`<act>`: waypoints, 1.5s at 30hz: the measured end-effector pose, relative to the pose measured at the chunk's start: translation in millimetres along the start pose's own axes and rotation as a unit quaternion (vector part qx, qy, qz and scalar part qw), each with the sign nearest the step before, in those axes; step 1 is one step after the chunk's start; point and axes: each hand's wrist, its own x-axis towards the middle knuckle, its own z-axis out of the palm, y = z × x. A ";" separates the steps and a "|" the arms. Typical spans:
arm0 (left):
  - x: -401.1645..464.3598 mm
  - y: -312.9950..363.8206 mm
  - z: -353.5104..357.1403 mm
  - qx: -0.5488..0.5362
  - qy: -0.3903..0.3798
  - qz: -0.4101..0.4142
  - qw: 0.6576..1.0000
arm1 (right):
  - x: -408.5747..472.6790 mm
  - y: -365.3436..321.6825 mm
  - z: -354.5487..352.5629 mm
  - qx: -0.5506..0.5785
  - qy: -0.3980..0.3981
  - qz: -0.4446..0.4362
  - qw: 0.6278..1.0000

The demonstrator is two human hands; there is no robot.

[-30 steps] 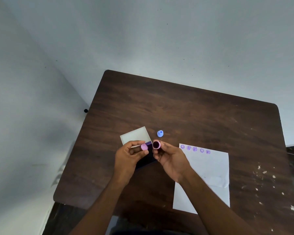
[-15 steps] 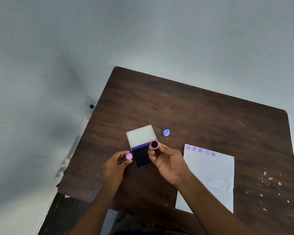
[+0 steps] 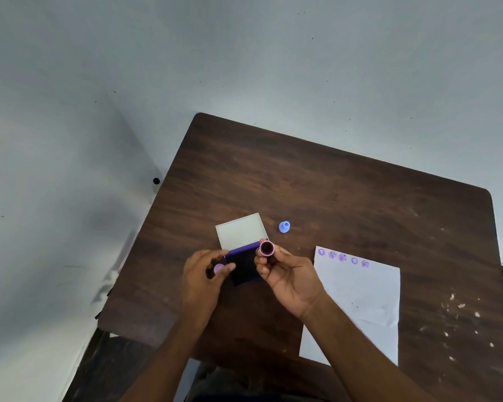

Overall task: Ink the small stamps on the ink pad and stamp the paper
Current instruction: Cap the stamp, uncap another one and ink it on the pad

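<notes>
Purple ink could smear my fingers or the paper (image 3: 360,297) at right, I judge, since my right hand (image 3: 288,274) pinches the pink stamp (image 3: 266,248) face-up over the open ink pad (image 3: 243,266), my left hand (image 3: 204,274) curled around its cap (image 3: 218,268).

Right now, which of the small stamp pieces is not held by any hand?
The blue stamp, standing alone on the table beyond the ink pad; the pink pieces are in the hands.

1 head cam, looks fwd-down, near – table (image 3: 317,181), wall behind
</notes>
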 end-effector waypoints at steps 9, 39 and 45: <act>-6.1 72.7 11.3 -0.035 -0.036 0.102 0.993 | 4.5 6.6 -6.9 0.023 -0.028 0.024 0.999; 9.8 -13.8 39.9 0.287 -0.090 0.051 0.952 | 61.3 20.9 -41.8 -0.826 0.070 -0.108 0.549; 11.8 -16.0 41.2 0.287 -0.097 0.049 0.952 | 58.3 25.4 -41.6 -0.854 0.019 -0.174 0.489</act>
